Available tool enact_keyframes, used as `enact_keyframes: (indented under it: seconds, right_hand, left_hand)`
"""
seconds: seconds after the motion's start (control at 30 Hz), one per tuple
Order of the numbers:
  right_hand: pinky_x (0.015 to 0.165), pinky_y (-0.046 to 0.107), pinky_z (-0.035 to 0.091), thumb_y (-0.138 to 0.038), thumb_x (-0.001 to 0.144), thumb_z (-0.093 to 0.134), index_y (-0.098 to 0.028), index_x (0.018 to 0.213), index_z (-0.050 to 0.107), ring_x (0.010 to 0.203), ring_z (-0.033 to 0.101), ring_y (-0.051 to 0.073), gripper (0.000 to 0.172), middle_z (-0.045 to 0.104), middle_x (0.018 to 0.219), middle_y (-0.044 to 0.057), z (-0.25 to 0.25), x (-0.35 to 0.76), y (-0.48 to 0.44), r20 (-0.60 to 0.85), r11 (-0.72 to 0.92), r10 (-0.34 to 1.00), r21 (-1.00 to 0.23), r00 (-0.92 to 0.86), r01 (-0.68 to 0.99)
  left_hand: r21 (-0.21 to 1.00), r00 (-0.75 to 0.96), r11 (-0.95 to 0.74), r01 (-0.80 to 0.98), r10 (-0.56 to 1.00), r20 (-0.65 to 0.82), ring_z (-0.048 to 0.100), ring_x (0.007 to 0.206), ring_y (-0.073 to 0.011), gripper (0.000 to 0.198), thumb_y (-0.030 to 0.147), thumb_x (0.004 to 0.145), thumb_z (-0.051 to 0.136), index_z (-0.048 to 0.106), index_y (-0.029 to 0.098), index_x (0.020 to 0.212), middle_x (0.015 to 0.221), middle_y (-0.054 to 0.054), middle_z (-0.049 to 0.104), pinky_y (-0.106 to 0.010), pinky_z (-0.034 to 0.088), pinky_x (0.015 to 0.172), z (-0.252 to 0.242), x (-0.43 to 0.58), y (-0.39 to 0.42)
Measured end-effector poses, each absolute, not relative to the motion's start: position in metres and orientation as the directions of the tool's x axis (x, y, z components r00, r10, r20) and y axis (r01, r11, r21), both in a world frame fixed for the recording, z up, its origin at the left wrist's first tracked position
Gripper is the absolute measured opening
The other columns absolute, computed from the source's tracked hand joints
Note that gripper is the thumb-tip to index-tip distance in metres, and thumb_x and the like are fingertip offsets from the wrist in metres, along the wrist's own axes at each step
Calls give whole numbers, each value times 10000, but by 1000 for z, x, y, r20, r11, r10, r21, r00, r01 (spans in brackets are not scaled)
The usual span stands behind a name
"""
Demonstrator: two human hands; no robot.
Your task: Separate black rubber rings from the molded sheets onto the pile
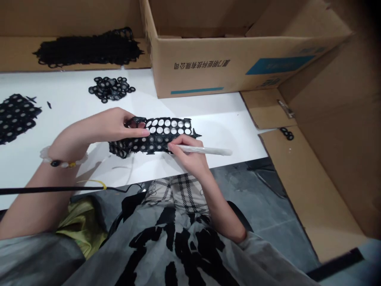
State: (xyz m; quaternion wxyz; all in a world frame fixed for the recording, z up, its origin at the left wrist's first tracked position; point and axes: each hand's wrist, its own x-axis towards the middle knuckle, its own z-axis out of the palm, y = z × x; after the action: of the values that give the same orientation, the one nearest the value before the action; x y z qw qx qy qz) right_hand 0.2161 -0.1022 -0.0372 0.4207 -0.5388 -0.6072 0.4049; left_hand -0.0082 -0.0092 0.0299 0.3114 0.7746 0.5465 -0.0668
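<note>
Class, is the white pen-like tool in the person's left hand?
No, the right hand grips the white pen-like tool, while the left hand holds the dotted black piece.

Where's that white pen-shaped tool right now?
In the head view, the white pen-shaped tool is in the right hand, just right of centre, beside the black sheet with round discs.

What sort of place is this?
Probably a workshop or factory workbench: a white table bears a pile of small black discs, a large cardboard box stands at the back, and the right hand holds a pen-like tool.
</note>
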Motion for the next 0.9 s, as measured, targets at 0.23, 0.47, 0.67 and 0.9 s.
enact_keyframes:
  seconds: [0.23,0.47,0.67,0.9]
  right_hand:
    - [589,259,422,-295,830,638,-204,705,623,634,568,119,155,639,669,-27,-34,214,-100,71,111,988,-946,-138,306]
    - [635,278,436,-251,837,607,-206,670,600,654,572,129,173,649,685,-20,-34,212,-100,91,160,977,-910,-193,383]
    - [660,280,434,-215,837,596,-203,663,594,686,581,136,175,658,700,-15,-36,212,-100,151,233,964,-873,-217,429]
    - [670,286,440,-256,844,604,-205,679,617,699,596,144,173,665,707,-9,-36,211,-100,118,202,971,-873,-210,444]
  left_hand:
    - [298,403,-308,904,848,-345,603,748,-223,637,675,549,718,707,204,977,789,-42,707,-269,370,661,12,19,-23]
    - [387,528,-373,843,708,-468,554,641,-177,309,509,709,648,637,202,673,624,4,638,-291,346,711,10,22,-31]
    - [466,590,-401,789,707,-390,544,652,-158,252,439,786,570,665,210,739,692,8,661,-286,345,733,11,18,-36]
    - [501,588,-362,786,686,-428,512,590,-145,278,456,794,564,658,196,762,673,-10,652,-262,340,601,15,20,-39]
